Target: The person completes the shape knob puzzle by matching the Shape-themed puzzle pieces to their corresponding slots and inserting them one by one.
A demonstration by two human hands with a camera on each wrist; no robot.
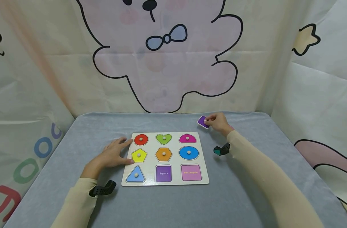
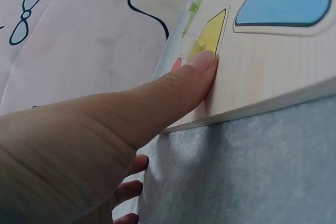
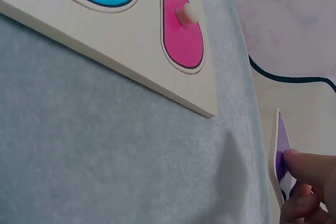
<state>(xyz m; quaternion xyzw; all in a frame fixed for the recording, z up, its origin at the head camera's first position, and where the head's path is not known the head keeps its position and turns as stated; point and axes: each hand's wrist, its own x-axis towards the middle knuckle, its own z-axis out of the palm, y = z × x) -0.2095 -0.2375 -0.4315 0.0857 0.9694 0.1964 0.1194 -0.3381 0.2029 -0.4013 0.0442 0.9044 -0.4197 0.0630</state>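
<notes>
Beyond the board's far right corner, my right hand [image 1: 218, 123] pinches a purple square puzzle piece [image 1: 202, 121] by its knob, and the right wrist view shows the piece [image 3: 281, 156] raised and tilted on edge. A white wooden shape puzzle board [image 1: 167, 182] lies on the table. My left hand [image 1: 112, 154] rests at the board's left edge, its thumb [image 2: 181, 85] on the surface beside the yellow pentagon [image 1: 139, 155]. In the front row, the recess labelled Square [image 1: 163, 177] and the one labelled Rectangular [image 1: 191, 177] show their printed bottoms without knobs.
Knobbed pieces sit in the other recesses, among them a red one [image 1: 137, 140], a green heart [image 1: 167, 136] and a blue triangle [image 1: 136, 179]. A grey-blue cloth [image 1: 162, 205] covers the table. Printed curtains [image 1: 167, 72] stand behind and at both sides.
</notes>
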